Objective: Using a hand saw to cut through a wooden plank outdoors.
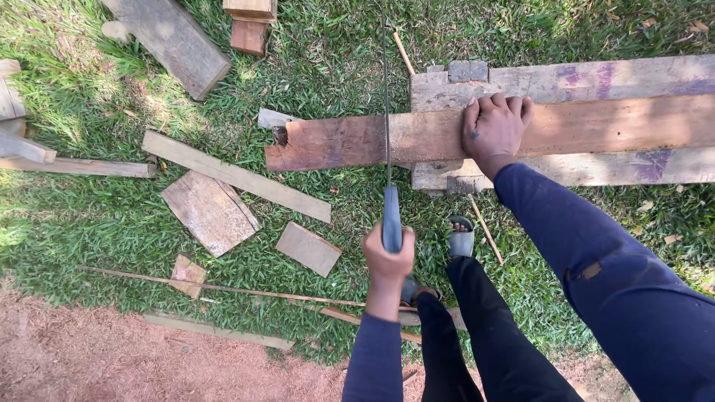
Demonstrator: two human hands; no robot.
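While my left hand [387,257] is closed round the saw [389,186] handle, its blade crosses the reddish plank [350,141], left of the pale boards [566,82] beneath. My right hand [493,128] presses flat, open, on the plank. Long, upright strokes seem best; the kerf is hidden.

open grass [335,59] beyond plank [342,141]; offcuts [210,212] leftward
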